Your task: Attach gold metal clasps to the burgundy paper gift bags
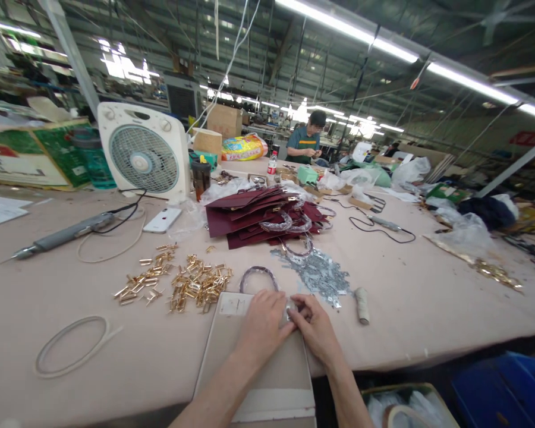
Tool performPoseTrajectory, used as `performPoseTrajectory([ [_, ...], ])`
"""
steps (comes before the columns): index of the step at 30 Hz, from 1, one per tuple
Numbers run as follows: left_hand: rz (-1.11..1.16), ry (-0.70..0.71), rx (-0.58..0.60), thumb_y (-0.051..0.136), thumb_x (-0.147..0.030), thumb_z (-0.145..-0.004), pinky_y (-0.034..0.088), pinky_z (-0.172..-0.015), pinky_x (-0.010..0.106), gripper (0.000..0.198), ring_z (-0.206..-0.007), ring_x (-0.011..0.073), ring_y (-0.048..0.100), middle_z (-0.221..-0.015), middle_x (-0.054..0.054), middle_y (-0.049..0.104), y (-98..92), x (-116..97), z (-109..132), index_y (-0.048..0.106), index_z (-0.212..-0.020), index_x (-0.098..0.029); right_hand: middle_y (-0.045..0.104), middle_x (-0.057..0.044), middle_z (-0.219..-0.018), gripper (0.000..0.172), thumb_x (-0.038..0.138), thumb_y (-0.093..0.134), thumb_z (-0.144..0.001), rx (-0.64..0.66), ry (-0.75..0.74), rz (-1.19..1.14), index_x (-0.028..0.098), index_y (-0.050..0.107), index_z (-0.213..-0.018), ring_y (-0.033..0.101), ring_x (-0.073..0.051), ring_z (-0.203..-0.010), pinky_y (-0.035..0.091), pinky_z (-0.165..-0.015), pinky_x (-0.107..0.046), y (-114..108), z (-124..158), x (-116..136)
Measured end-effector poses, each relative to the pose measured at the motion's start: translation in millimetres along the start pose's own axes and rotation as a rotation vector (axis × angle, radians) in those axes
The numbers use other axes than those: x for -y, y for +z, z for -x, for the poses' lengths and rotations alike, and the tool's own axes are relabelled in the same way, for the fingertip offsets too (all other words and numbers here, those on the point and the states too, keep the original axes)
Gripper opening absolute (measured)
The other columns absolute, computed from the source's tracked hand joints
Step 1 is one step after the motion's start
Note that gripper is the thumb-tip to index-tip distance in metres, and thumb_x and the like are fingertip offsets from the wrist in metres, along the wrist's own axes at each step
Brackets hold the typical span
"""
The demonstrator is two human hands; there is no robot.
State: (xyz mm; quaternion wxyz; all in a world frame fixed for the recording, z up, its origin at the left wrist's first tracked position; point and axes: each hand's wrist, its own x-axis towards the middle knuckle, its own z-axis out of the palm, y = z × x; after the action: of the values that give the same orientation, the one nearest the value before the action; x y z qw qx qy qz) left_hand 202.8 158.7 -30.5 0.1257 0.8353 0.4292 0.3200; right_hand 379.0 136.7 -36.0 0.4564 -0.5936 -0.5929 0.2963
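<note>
A beige-grey bag panel lies at the table's front edge, with a plastic-wrapped dark handle at its top. My left hand rests over the top of the panel, fingers together and bent over its edge, thumb pointing right. At the top right corner, my right hand is closed in a pinch by a small shiny piece, partly hidden by fingers. Just beyond lie a heap of flat silver metal plates and a pile of gold-coloured fittings.
Maroon bag panels are stacked behind. Around them are a box fan, a phone, a corded electric screwdriver, a thread spool and a coil of cord. Across the table a person works. A blue bin stands lower right.
</note>
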Motion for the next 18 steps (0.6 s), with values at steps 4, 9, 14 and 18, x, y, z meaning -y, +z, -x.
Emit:
performPoseTrajectory([
  [4, -0.027, 0.021, -0.005, 0.072, -0.037, -0.091, 0.042, -0.116, 0.056, 0.041, -0.126, 0.0321, 0.062, -0.136, 0.012, 0.069, 1.5, 1.9, 0.3, 0.064, -0.128, -0.021, 0.070, -0.005, -0.096, 0.034, 0.043, 0.073, -0.089, -0.043, -0.014, -0.113, 0.022, 0.074, -0.115, 0.063, -0.017, -0.072, 0.054, -0.070, -0.029, -2.6, 5.2, 0.8],
  [9, -0.056, 0.054, 0.010, 0.072, -0.040, -0.091, 0.043, -0.115, 0.060, 0.044, -0.129, 0.0341, 0.062, -0.139, 0.012, 0.068, 4.5, 5.5, -0.3, 0.064, -0.130, -0.020, 0.061, 0.002, -0.071, 0.041, 0.052, 0.068, -0.092, -0.331, 0.098, -0.404, 0.020, 0.070, -0.117, 0.051, -0.013, -0.058, 0.043, -0.054, -0.024, -9.8, 6.7, -5.9],
  [14, -0.038, 0.045, 0.063, 0.071, -0.035, -0.091, 0.043, -0.117, 0.059, 0.042, -0.132, 0.0323, 0.060, -0.141, 0.012, 0.067, -3.2, 4.7, -1.6, 0.065, -0.130, -0.022, 0.065, -0.001, -0.084, 0.042, 0.057, 0.072, -0.088, -0.477, 0.115, -0.602, 0.022, 0.071, -0.111, 0.050, -0.011, -0.057, 0.038, -0.048, -0.023, -13.7, 2.0, -15.7],
  [18, -0.080, 0.068, 0.083, 0.075, -0.028, -0.086, 0.048, -0.116, 0.054, 0.045, -0.140, 0.0322, 0.053, -0.147, 0.010, 0.063, -24.1, 10.8, 2.7, 0.065, -0.130, -0.023, 0.065, 0.000, -0.084, 0.038, 0.056, 0.069, -0.091, -0.459, 0.106, -0.582, 0.024, 0.071, -0.112, 0.051, -0.012, -0.057, 0.038, -0.046, -0.024, -14.3, 1.4, -22.7],
])
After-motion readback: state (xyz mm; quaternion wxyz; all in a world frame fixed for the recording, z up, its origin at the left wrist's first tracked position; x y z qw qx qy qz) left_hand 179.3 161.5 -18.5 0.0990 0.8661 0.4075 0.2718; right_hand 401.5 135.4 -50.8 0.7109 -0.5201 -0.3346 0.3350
